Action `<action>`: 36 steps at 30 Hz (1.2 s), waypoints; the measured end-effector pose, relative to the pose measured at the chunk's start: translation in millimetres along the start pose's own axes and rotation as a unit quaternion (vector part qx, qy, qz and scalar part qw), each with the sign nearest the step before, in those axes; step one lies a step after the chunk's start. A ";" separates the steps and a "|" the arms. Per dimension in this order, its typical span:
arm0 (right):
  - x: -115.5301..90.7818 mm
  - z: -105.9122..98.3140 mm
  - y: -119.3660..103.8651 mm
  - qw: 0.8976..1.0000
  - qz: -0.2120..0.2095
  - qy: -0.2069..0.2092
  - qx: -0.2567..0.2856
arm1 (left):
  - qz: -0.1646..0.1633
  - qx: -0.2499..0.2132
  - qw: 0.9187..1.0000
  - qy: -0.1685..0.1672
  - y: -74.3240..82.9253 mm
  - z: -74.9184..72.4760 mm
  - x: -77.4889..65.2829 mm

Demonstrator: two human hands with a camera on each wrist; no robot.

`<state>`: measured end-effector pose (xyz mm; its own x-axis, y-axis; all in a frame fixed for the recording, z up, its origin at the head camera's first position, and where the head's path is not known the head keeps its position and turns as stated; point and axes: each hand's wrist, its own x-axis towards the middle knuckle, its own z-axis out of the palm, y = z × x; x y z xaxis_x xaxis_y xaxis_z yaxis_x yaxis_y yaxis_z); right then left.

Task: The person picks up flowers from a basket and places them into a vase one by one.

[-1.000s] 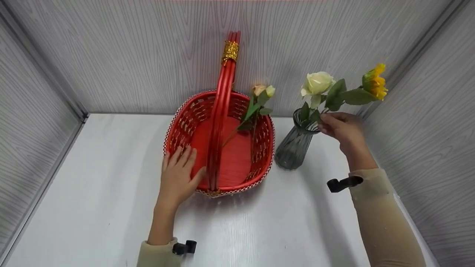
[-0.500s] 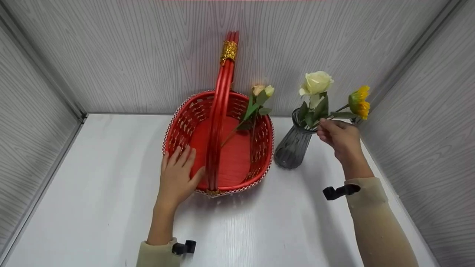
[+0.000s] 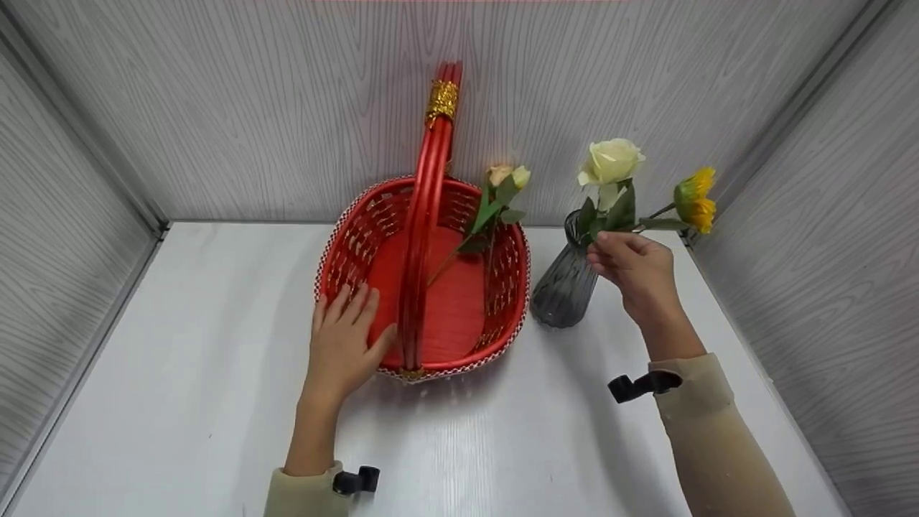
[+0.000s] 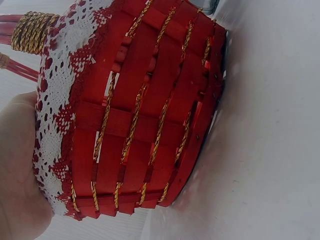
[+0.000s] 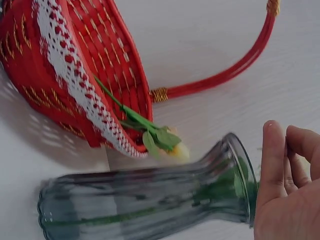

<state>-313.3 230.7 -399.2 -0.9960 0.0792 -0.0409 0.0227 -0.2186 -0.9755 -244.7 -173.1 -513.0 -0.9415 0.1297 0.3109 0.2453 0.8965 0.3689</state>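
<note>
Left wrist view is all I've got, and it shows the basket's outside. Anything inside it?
Observer: Yes, the head view shows flowers standing inside the basket, their heads up by its rim.
Operator: Got it. Where's the right hand?
Observer: At the mouth of the vase.
Operator: Which blooms are up there, near that mouth?
Observer: A white rose above it, and a yellow flower leaning out to the right.
</note>
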 end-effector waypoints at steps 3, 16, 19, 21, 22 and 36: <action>-2.5 13.2 6.2 1.000 -0.013 -0.022 -0.007 | 0.000 0.000 1.000 0.002 0.4 -0.6 -0.3; 2.9 60.3 49.0 0.996 0.029 -0.071 -0.040 | 0.000 0.005 1.000 0.003 -0.1 1.6 -1.2; 7.7 68.4 59.0 0.996 0.050 -0.067 -0.015 | 0.000 0.004 1.000 0.004 0.2 0.7 -0.8; 10.4 73.7 65.3 0.996 0.065 -0.064 0.004 | 0.000 0.004 1.000 0.006 0.7 0.1 -0.5; 11.7 76.6 68.2 0.996 0.071 -0.060 0.016 | 0.000 0.004 1.000 0.005 0.8 -0.4 -0.2; 27.1 105.7 89.9 0.990 0.117 -0.059 0.050 | 0.003 0.001 1.000 0.006 1.2 -1.5 -0.4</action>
<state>-347.3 110.4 -465.2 -0.9678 -0.0974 -0.2320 0.2511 -0.3127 -0.9161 -243.7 -172.7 -511.4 -0.9373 0.1300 0.3233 0.2504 0.8966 0.3653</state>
